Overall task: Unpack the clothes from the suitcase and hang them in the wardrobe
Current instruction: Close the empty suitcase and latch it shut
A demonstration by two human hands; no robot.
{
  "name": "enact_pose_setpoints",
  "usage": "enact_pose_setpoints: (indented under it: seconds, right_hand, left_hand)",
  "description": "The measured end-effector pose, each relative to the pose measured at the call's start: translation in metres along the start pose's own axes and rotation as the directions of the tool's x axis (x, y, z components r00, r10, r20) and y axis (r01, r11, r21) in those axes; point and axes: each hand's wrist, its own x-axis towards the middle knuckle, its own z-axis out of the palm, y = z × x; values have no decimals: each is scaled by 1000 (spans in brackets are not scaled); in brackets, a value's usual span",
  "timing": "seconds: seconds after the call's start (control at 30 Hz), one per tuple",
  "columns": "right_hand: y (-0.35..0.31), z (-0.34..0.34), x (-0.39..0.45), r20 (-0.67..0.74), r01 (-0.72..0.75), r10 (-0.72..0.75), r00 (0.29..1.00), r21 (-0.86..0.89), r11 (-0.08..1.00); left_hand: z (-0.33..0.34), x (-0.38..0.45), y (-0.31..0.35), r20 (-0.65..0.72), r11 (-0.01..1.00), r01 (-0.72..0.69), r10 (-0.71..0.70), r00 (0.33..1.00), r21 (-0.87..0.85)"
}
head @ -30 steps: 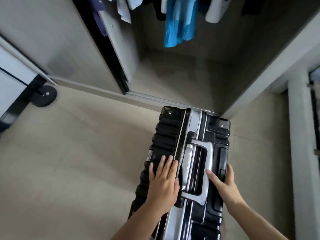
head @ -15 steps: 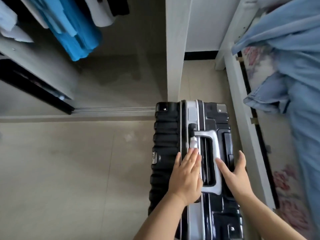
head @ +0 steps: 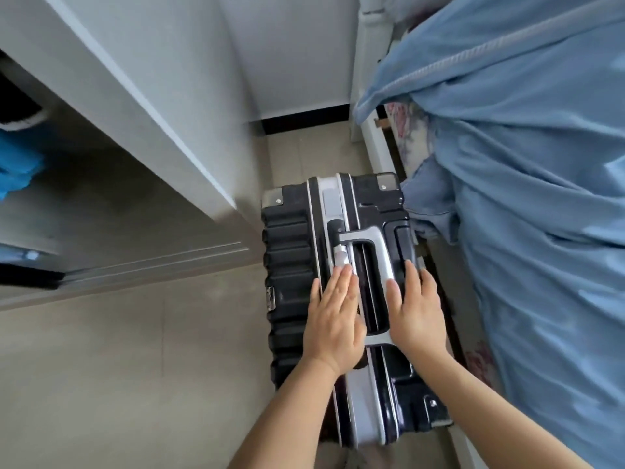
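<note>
1. Bed (head: pixel 527 231): blue cover hangs just beside the case; judged a snag risk, so lay the case down away from it
2. Wardrobe (head: pixel 142 106): open at left, blue garment (head: pixel 17 164) hanging inside
3. Floor (head: pixel 135 350): bare tile left of the case, judged the best place to lay it
4. Case (head: pixel 291 265): shut, standing on edge between wardrobe and bed; clothes not visible
5. Left hand (head: pixel 333 324): grip released, fingers flat by the latch (head: pixel 341 258)
6. Right hand (head: pixel 417 316): grip released, flat on the handle (head: pixel 382 252); steady both sides before tipping
</note>
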Motion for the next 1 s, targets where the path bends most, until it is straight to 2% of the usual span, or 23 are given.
enact_pose_setpoints:
  seconds: [0.17,0.33,0.5,0.7,0.83,1.0]
  right_hand:
    - [-21,-6,43,-18,-2,3,1000,77,997]
    - [-48,-11,95,19,19,-20,1000,72,997]
    - [-82,-16,149,30,-5,0,1000,176,984]
    - [-125,-15,217,13,-29,27,1000,198,980]
    - [-156,-17,270,-35,-47,57,998,236,971]
    - [-194,-21,343,0,-35,36,999,245,969]
  left_hand:
    - [-6,56,-16,-68,999,-25,27,997,36]
    - [-19,116,-35,26,993,-23,20,999,113]
    - [-33,180,-64,100,991,-59,47,994,116]
    - [-56,261,-95,210,999,-36,32,977,13]
    - [-66,324,-111,259,995,-25,-2,966,101]
    - [-82,401,-123,262,988,117,-141,955,102]
